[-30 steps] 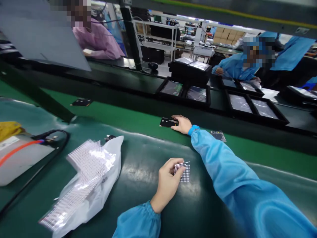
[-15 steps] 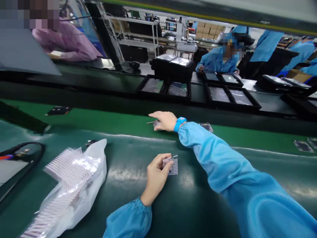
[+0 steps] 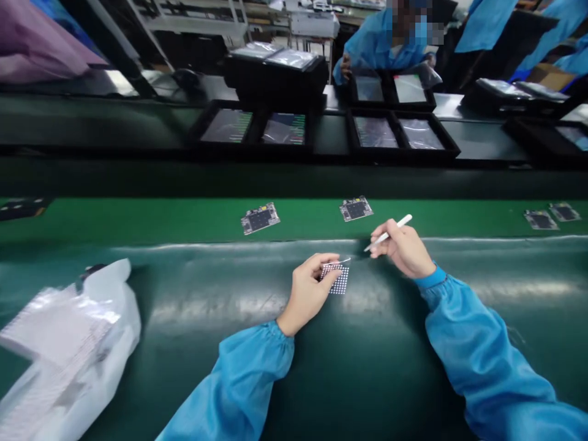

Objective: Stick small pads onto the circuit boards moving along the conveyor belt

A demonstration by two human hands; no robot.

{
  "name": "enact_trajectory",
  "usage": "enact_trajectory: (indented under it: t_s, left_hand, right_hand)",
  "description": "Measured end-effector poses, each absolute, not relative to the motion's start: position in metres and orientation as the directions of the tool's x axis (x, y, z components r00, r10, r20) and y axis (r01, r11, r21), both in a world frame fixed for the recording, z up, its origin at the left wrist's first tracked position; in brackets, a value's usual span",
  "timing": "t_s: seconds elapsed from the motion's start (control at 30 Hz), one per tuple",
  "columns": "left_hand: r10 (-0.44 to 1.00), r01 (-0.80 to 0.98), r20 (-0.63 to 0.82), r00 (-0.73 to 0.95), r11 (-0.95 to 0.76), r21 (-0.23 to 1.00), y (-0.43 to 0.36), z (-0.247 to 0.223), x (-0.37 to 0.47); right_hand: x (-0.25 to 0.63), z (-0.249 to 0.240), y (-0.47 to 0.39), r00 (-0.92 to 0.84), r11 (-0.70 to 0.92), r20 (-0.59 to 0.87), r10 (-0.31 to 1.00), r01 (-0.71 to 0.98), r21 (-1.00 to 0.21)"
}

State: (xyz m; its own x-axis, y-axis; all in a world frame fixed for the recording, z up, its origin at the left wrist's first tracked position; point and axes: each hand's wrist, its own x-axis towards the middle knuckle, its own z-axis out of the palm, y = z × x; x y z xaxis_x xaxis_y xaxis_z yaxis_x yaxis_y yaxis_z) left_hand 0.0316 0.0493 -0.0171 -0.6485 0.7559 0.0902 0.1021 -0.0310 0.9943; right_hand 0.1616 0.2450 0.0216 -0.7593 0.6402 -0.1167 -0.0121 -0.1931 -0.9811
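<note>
Pinched in my left hand [image 3: 310,291] is a small sheet of white dots [image 3: 339,282], held over the dark green mat, with a thin light strip along its top edge. To its right, my right hand [image 3: 404,246] grips a white pen-like tool [image 3: 400,222], its tip slanting down toward the sheet without touching it. Beyond my hands, on the bright green strip, one circuit board [image 3: 260,218] lies to the left and another circuit board [image 3: 356,209] sits just past my right hand.
A plastic bag with dotted sheets [image 3: 103,361] lies at the left. Two more boards [image 3: 541,220] are at the far right. Behind a raised dark ledge [image 3: 285,174] stand black trays [image 3: 321,138]; a person in blue handles one.
My right hand has drawn back from the green strip, where a board now shows, and moved right with the tool. My left hand still holds the dotted sheet. The view has shifted.
</note>
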Motion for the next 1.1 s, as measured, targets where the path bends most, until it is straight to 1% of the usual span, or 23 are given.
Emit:
enact_trajectory:
  t_s: [0.03,0.1,0.2,0.33,0.4,0.53,0.8,0.97,1.1]
  left_hand:
    - [0.763,0.092,0.087,-0.640,-0.036,0.995,0.058,-0.016,0.035]
    - [0.766,0.071,0.076,-0.639,-0.040,0.997,0.072,-0.016,0.041]
    - [0.760,0.043,0.047,-0.648,-0.026,0.999,0.082,-0.018,0.045]
    - [0.760,0.054,0.038,-0.649,-0.005,0.999,0.082,-0.020,0.046]
    - [0.764,0.068,0.045,-0.644,-0.002,0.998,0.080,-0.020,0.046]
    - [0.776,0.076,0.056,-0.629,-0.010,0.997,0.078,-0.019,0.046]
    - [0.764,0.204,0.131,-0.631,0.002,0.979,0.078,-0.012,0.044]
    - [0.765,0.246,0.153,-0.625,0.007,0.969,0.078,-0.007,0.043]
    - [0.766,0.251,0.160,-0.623,0.002,0.968,0.077,-0.008,0.043]
  right_hand:
    - [0.167,0.022,0.244,-0.752,-0.252,-0.105,0.650,-0.083,-0.964]
    - [0.173,0.024,0.242,-0.754,-0.313,-0.092,0.650,-0.156,-0.937]
    - [0.177,0.027,0.237,-0.766,-0.327,-0.096,0.636,-0.155,-0.932]
    - [0.180,0.029,0.229,-0.753,-0.229,-0.057,0.656,-0.126,-0.965]
    - [0.181,0.030,0.227,-0.763,-0.177,-0.037,0.645,-0.103,-0.979]
    - [0.182,0.034,0.224,-0.780,-0.059,-0.025,0.625,-0.016,-0.998]
    - [0.183,0.043,0.220,-0.746,0.194,0.041,0.665,0.119,-0.974]
    - [0.183,0.043,0.220,-0.748,0.224,0.037,0.663,0.151,-0.963]
    - [0.182,0.042,0.221,-0.752,0.207,0.023,0.659,0.152,-0.967]
